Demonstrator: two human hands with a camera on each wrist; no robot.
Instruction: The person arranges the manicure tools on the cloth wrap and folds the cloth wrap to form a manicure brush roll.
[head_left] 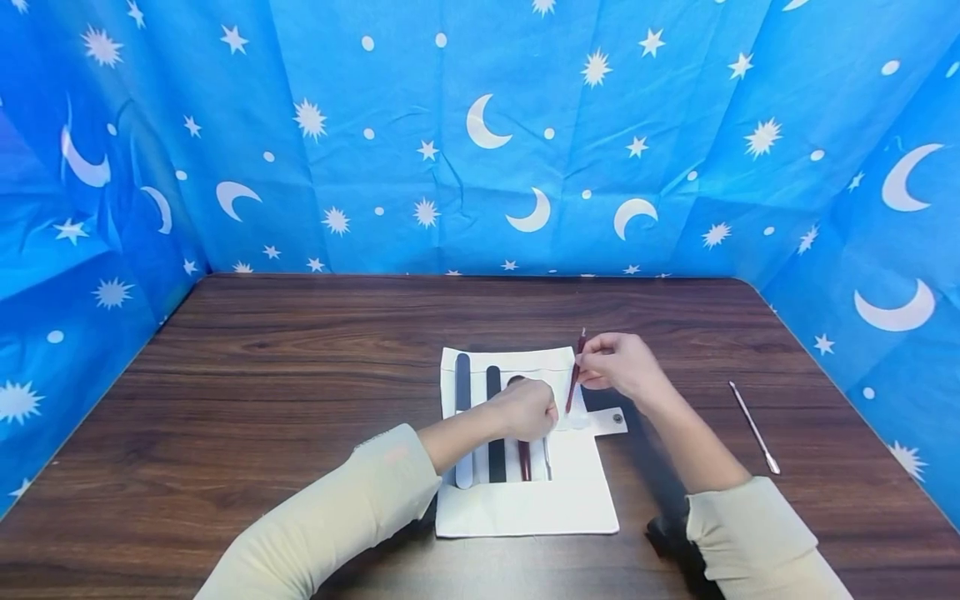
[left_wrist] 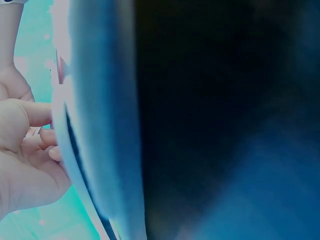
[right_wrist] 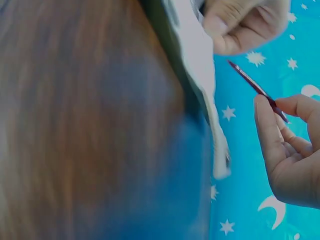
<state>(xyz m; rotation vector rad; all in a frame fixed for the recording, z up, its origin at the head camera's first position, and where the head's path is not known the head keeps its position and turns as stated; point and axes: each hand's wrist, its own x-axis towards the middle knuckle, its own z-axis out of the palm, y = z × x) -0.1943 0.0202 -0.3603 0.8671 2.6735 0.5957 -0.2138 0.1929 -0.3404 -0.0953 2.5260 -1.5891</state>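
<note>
A white tool pouch (head_left: 525, 510) lies unfolded on the table. In its pockets are a grey nail file (head_left: 462, 383), a black nail file (head_left: 496, 458) and a dark red handle (head_left: 524, 460), partly hidden by my left arm. My left hand (head_left: 529, 410) pinches the pouch's pocket edge near its right side; the exact grip is partly hidden. Just right of it, my right hand (head_left: 618, 365) pinches a slim dark red pen-like tool (right_wrist: 252, 84) with a metal tip. The tool slants, its lower end close to the pouch's right pocket.
A metal cuticle pusher (head_left: 753, 427) lies on the brown wooden table (head_left: 300, 358), right of my right forearm. The pouch's strap with a snap (head_left: 617, 418) sticks out to the right. Behind the table hangs a blue star-patterned cloth (head_left: 412, 100).
</note>
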